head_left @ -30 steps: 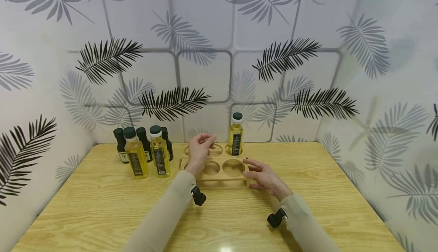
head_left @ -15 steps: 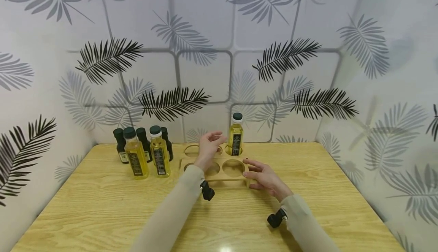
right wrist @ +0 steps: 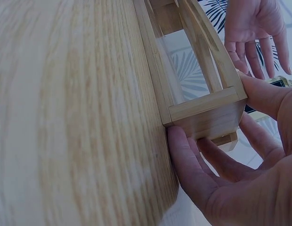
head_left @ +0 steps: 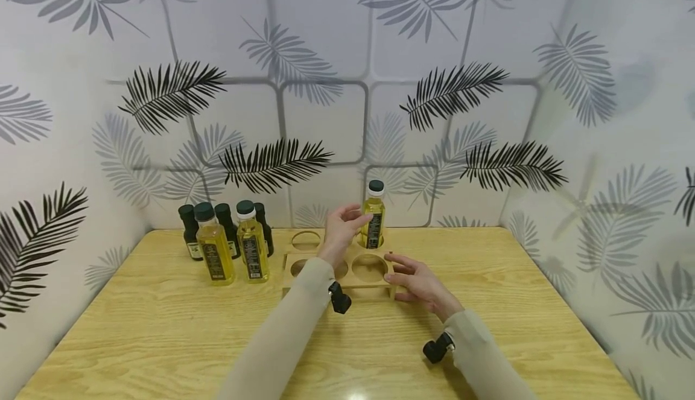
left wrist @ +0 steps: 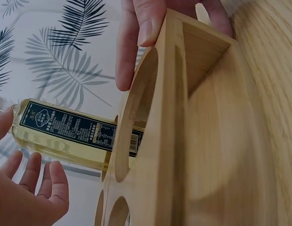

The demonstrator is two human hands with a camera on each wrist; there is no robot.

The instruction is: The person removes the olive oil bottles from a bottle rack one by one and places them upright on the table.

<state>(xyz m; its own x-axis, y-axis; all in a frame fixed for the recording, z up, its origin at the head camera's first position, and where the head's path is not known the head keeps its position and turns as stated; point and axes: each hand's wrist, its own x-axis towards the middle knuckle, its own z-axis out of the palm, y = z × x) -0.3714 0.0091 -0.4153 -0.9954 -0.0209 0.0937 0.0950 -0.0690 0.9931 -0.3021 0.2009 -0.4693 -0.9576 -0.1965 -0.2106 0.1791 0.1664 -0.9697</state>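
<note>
A wooden bottle rack (head_left: 326, 280) with round holes in two tiers stands on the table. One bottle of yellow oil (head_left: 374, 226) with a dark green cap and black label stands upright in the right hole of its back tier. My left hand (head_left: 343, 231) is at the left side of this bottle. In the left wrist view its thumb and fingers (left wrist: 30, 176) spread around the bottle's upper part without closing; whether they touch it I cannot tell. My right hand (head_left: 420, 284) grips the rack's right end, thumb on the upper edge and fingers against the end panel (right wrist: 207, 120).
Left of the rack stand two more yellow oil bottles, a left one (head_left: 216, 252) and a right one (head_left: 253, 249). Behind them are several smaller dark bottles (head_left: 190, 231). A leaf-patterned wall (head_left: 326, 116) rises behind the wooden table (head_left: 163, 333).
My left hand has moved right across the rack's back tier, from its left and middle holes to the oil bottle. The right hand has kept its place on the rack's end.
</note>
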